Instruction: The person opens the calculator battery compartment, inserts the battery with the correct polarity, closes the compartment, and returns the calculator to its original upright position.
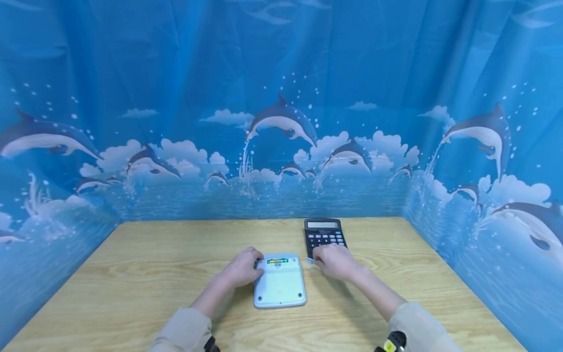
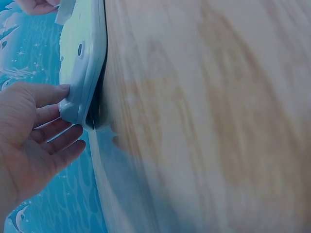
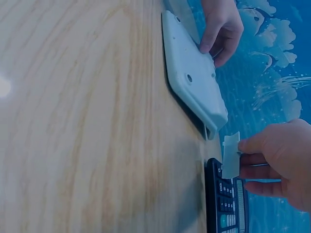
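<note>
A white flat device [image 1: 281, 286] with dark round feet lies face down on the table; its kind I cannot tell. Near its far edge an uncovered compartment shows a green and yellow battery [image 1: 277, 261]. My left hand [image 1: 243, 266] grips the device's far left corner, with the thumb on top. To the right, my right hand [image 1: 336, 261] pinches a small pale battery cover [image 3: 231, 155] between thumb and fingers. The cover is held just off the device's right side. Beneath and behind that hand is a black calculator [image 1: 323, 230], its lower keys hidden in the head view.
The wooden table [image 1: 167, 264] has light grain. A blue curtain [image 1: 202, 98] printed with dolphins and clouds stands behind its far edge and along both sides.
</note>
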The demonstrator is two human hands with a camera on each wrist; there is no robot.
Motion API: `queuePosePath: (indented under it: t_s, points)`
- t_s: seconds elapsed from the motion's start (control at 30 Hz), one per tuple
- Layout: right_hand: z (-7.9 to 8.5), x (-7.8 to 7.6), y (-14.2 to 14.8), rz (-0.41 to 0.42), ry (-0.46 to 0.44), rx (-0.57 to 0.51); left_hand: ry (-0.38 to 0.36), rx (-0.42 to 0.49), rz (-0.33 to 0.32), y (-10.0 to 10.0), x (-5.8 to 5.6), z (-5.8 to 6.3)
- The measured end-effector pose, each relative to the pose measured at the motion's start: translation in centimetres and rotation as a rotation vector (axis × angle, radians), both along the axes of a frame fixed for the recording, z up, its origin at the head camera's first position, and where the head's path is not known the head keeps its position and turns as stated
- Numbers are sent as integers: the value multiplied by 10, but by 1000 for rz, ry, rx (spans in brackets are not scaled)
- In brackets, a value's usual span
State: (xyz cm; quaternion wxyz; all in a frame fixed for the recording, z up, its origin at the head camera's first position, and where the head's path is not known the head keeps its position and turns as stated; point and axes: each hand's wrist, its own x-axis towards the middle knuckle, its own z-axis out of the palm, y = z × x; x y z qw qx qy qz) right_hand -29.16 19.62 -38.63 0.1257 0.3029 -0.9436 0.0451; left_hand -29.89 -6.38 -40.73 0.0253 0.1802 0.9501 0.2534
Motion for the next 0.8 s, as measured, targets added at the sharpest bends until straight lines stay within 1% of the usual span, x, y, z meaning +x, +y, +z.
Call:
queuePosePath:
  t_s: [0.1,0.3,0.5,0.63,0.8]
  points:
    - [5,0,-4,4,-7,-14,-1,-3,5,0,0,1]
    - [15,-2,-17,-10,-49,-8,-7,1,19,2,0,2]
    - [22,-4,-33,24,-60,-13,-13,-1,52,4,0,2]
    - [24,-7,-42,61,-47,-14,-12,5,45,4,2,2]
    - [23,-11,-51,62,-55,6,-1,16,26,3,2,1]
